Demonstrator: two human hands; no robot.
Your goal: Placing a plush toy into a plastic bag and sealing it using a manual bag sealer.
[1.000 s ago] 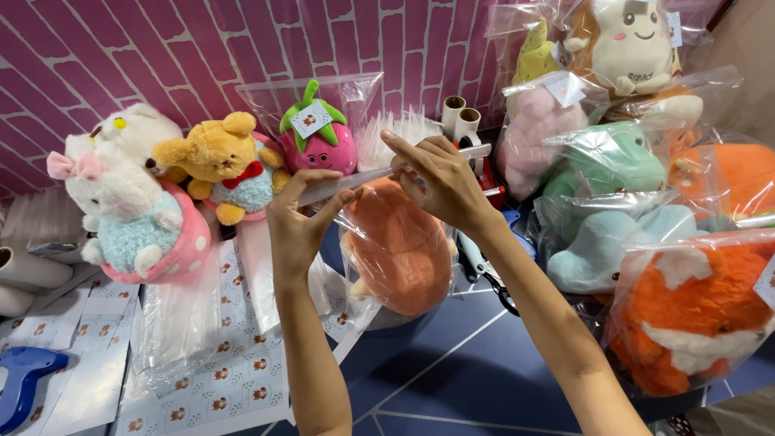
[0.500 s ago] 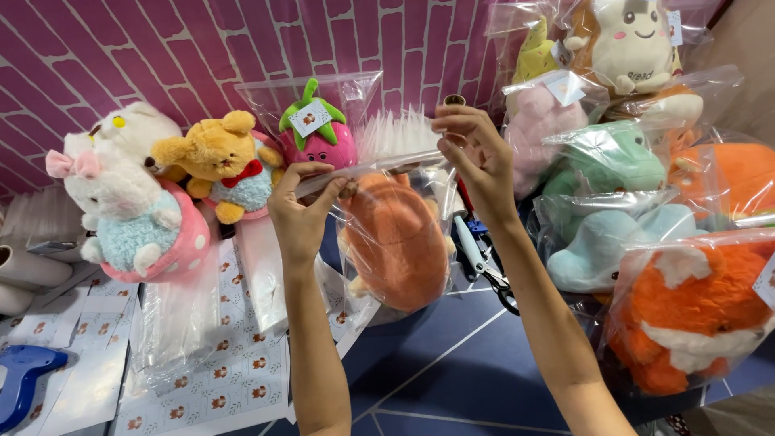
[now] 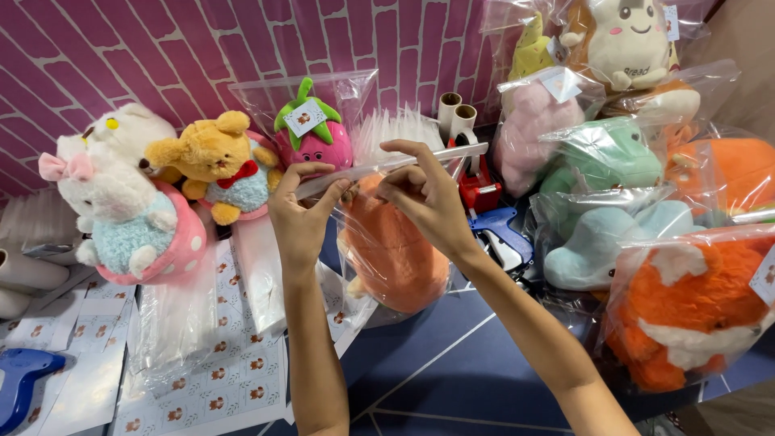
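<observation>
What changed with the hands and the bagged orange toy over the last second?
The right hand slid back along the top edge of the clear bag toward the left hand, after reaching farther right. The left hand kept its grip on the other end. The orange plush toy stayed hanging inside, and the surrounding toys did not move.

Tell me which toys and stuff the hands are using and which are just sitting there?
In use: left hand, right hand, clear bag, orange plush.
Lying about: yellow bear, strawberry plush, sticker sheets, blue tool.
</observation>
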